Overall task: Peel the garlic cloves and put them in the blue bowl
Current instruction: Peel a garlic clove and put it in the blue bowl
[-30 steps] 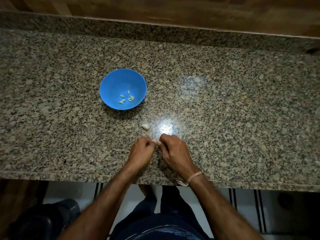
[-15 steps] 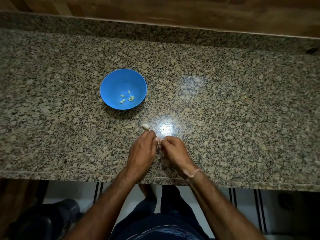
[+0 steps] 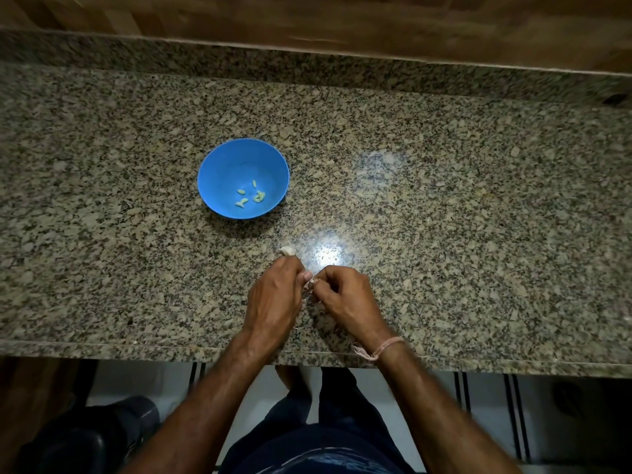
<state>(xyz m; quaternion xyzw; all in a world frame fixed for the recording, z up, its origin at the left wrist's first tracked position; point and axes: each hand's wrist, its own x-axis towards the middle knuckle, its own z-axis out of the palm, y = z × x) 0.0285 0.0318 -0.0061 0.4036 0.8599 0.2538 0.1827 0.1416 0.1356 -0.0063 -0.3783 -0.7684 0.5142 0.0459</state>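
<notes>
A blue bowl (image 3: pixel 222 165) stands on the granite counter left of centre, with several small peeled garlic cloves (image 3: pixel 249 196) at its bottom. My left hand (image 3: pixel 273 299) and my right hand (image 3: pixel 345 297) meet near the counter's front edge. Their fingertips pinch a small pale garlic clove (image 3: pixel 310 284) between them; most of it is hidden by the fingers. An unpeeled piece of garlic (image 3: pixel 287 251) lies on the counter just beyond my left hand's knuckles.
The granite counter (image 3: pixel 478 217) runs the full width, with a raised granite lip and a wooden wall (image 3: pixel 342 18) behind. Its front edge (image 3: pixel 136 350) is close below my wrists. A dark object (image 3: pixel 85 436) sits on the floor at lower left.
My left hand has shifted forward, up to the loose garlic piece, and both hands have turned slightly while working the clove. The bowl and its cloves have not moved.
</notes>
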